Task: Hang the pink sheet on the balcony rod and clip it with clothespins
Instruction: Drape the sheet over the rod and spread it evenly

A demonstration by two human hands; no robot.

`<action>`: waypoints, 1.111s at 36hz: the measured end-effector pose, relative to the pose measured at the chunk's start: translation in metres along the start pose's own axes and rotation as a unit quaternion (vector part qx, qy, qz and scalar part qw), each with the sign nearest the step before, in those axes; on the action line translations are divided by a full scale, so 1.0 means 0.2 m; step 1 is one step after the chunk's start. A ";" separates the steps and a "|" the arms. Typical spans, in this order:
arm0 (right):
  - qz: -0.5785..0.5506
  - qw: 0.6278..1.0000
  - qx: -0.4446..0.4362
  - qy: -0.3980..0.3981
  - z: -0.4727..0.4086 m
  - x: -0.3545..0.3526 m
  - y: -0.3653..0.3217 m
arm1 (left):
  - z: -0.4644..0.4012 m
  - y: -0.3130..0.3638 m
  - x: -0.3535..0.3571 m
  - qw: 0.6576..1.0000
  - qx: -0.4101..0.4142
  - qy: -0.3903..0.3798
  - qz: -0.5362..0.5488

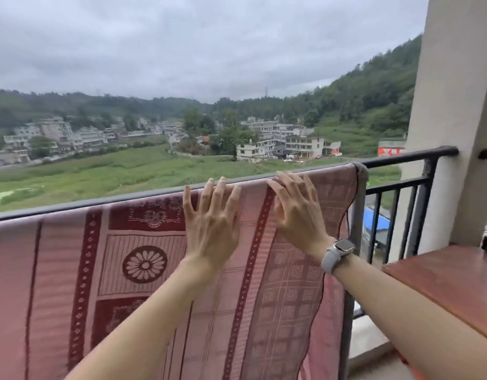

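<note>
Beyond the balcony lie green hills, a field and pale houses under a grey sky, with a pillar at 3 o'clock and a wooden table at 4 o'clock. Already the sheet hangs over the rod, filling the view from 9 to 5 o'clock, so I judge the hanging done. At the centre the left hand and right hand lie flat with spread fingers on its top edge; no clothespins are visible, so clipping remains.

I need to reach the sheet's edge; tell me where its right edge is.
In the head view, the pink sheet's right edge hangs over the balcony rod right of centre, just beyond the right hand, short of the pillar.
</note>
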State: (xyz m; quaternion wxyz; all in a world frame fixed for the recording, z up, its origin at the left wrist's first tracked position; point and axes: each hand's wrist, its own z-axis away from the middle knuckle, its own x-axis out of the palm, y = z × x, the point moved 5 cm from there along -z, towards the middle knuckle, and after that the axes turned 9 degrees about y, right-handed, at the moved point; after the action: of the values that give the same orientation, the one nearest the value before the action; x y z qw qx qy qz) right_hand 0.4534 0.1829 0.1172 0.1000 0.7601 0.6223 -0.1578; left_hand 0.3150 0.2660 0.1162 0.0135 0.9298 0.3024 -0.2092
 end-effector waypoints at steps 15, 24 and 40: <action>-0.186 0.971 -0.138 -0.064 0.09 0.45 -2.26 | 0.95 -1.84 -1.35 0.936 -0.213 -0.132 -0.248; -0.343 0.900 -0.236 -0.130 0.38 0.52 -3.73 | 1.67 -2.53 -2.40 0.863 -0.337 -0.142 -0.347; -0.509 0.785 -0.318 -0.155 0.63 0.85 -5.93 | 2.67 -3.84 -3.61 0.748 -0.497 -0.097 -0.428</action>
State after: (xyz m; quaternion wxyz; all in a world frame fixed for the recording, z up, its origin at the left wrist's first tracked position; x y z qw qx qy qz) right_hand -0.6916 0.5380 -0.0098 0.3363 0.2240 0.9099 -0.0943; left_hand -0.8516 0.4091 -0.0066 0.4119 0.5393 0.7274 -0.1023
